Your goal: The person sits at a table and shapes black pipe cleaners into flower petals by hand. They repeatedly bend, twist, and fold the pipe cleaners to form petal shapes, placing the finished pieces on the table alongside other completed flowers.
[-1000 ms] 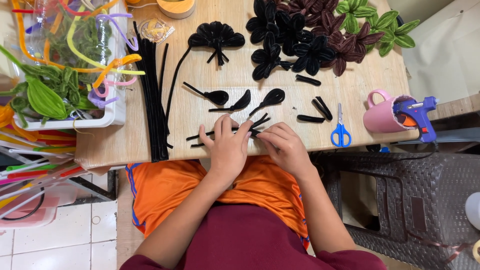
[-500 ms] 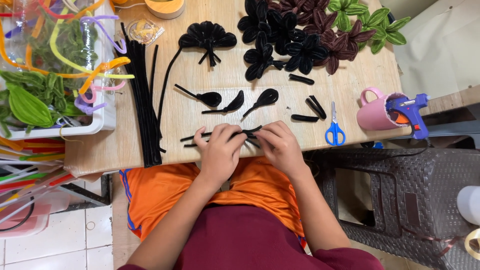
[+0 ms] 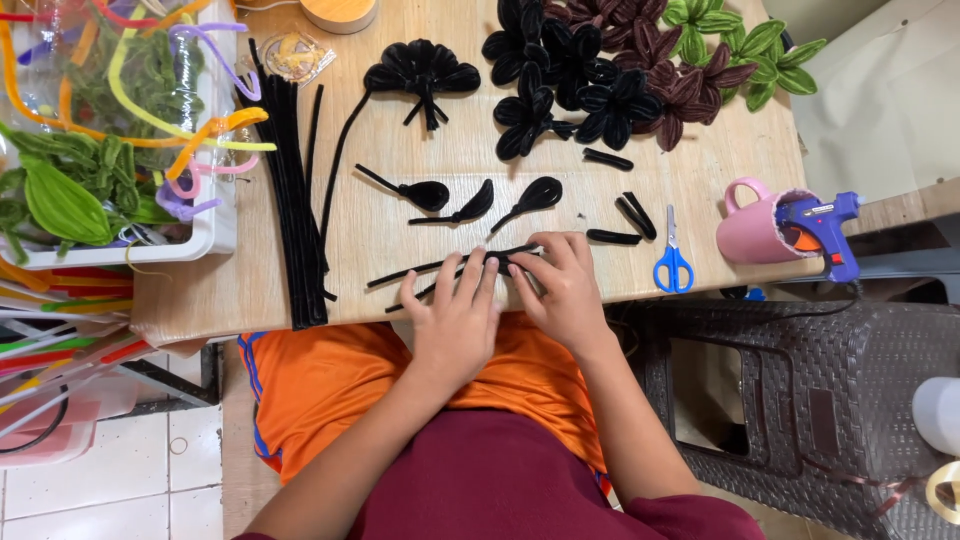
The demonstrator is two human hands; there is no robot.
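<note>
Pinching thin black fuzzy pipe-cleaner stems (image 3: 440,268) | left hand (image 3: 455,320), right hand (image 3: 560,290) pressed closer together than before | near bench (image 3: 400,230) edge.

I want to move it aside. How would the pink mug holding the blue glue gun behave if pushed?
The pink mug lies on its side at the wooden table's right edge, so it could probably roll or slide off. The blue glue gun juts from its mouth past the edge, likely making it lopsided; its handle may check rolling.

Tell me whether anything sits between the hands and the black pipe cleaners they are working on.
Nothing visible does: the left hand and right hand already rest on the black pipe cleaners at the table's near edge.
</note>
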